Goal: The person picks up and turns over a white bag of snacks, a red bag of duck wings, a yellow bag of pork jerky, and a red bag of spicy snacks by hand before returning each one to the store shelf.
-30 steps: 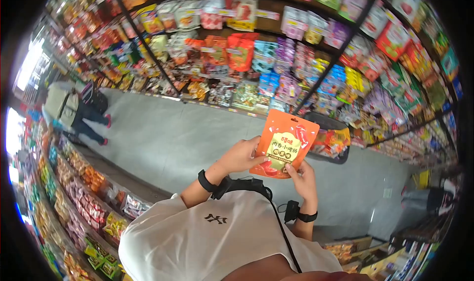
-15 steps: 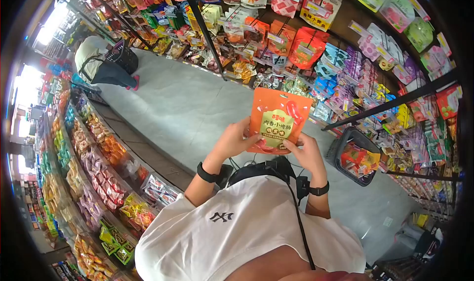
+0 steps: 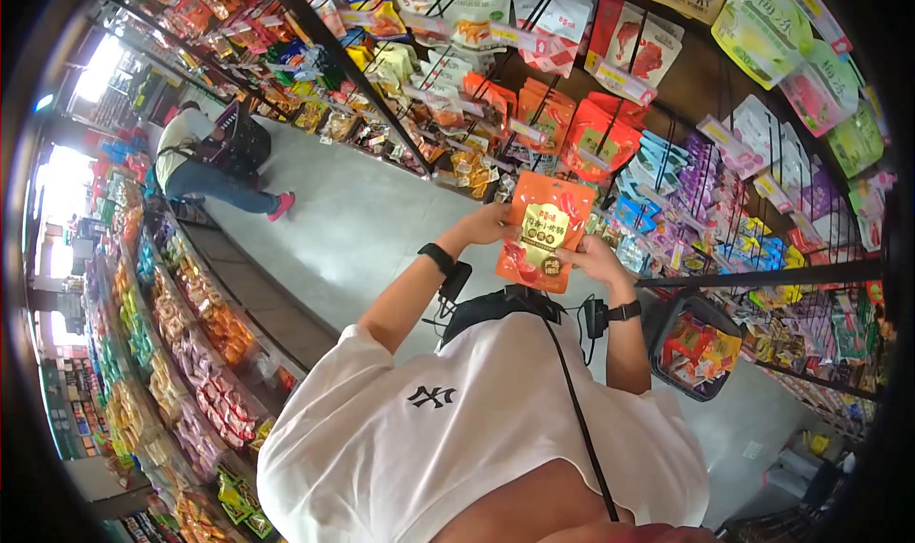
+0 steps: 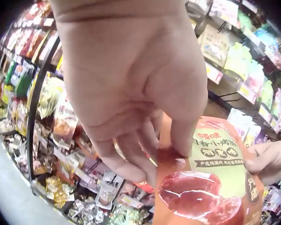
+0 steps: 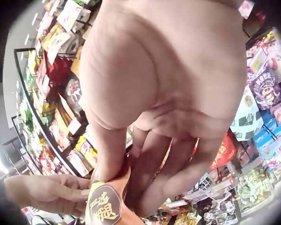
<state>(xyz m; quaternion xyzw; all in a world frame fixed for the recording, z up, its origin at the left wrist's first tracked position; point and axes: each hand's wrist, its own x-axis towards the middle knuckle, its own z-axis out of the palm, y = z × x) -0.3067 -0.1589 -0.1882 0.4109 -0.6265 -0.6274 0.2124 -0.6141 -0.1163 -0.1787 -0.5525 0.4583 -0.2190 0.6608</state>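
And it's up between both hands, the flat orange printed pouch (image 3: 544,228): left hand (image 3: 484,225) pinching its left edge, right hand (image 3: 600,259) gripping its lower right! Picking up looks done; letting go seems left, the dark plastic basket (image 3: 701,305) standing apart, right.

An orange bag (image 3: 545,233) with a yellow label (image 4: 227,174) and red sausage pictures (image 4: 192,192) is being held near the head view's middle, toward two o'clock, its top pointing just past twelve.
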